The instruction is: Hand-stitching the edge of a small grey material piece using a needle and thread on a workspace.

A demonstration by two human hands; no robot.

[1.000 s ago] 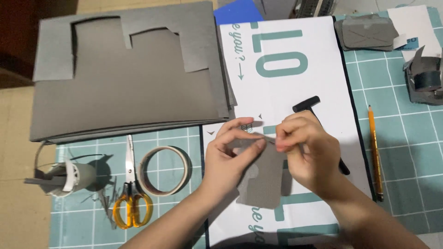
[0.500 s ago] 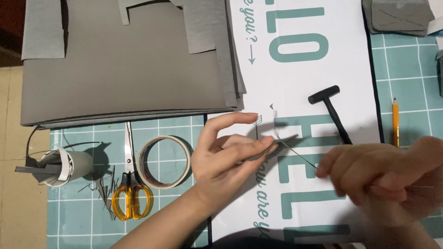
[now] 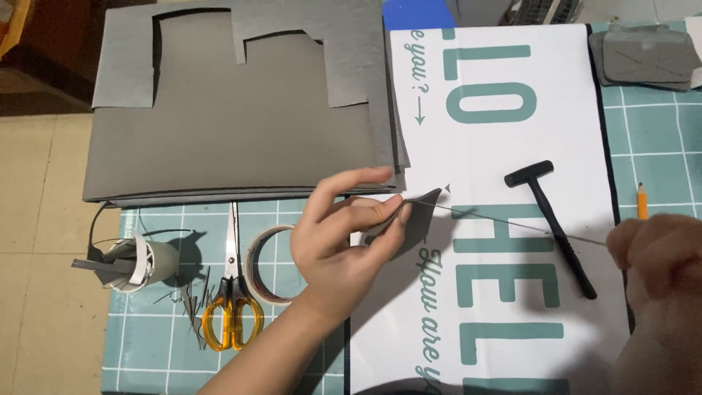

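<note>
The left hand point(image 3: 340, 245) pinches a small dark grey piece of sheet material point(image 3: 415, 218) between thumb and fingers, holding it just above the white printed banner point(image 3: 504, 161). A thin taut thread point(image 3: 512, 222) runs from the upper tip of that piece across the banner to the right hand point(image 3: 658, 252), which is closed around its far end at the right edge of the view. The two hands are well apart, with the thread stretched between them.

A black T-shaped tool point(image 3: 556, 223) lies on the banner under the thread. Left of the left hand, on the teal cutting mat point(image 3: 157, 336), sit a roll of tape point(image 3: 267, 267), orange-handled scissors point(image 3: 232, 307) and a small grey-and-white model point(image 3: 135, 260) with grey offcuts beside it. A stack of large grey sheets point(image 3: 234, 139) with cut-out shapes lies above them. An orange pencil point(image 3: 641, 201) lies on the mat just above the right hand.
</note>
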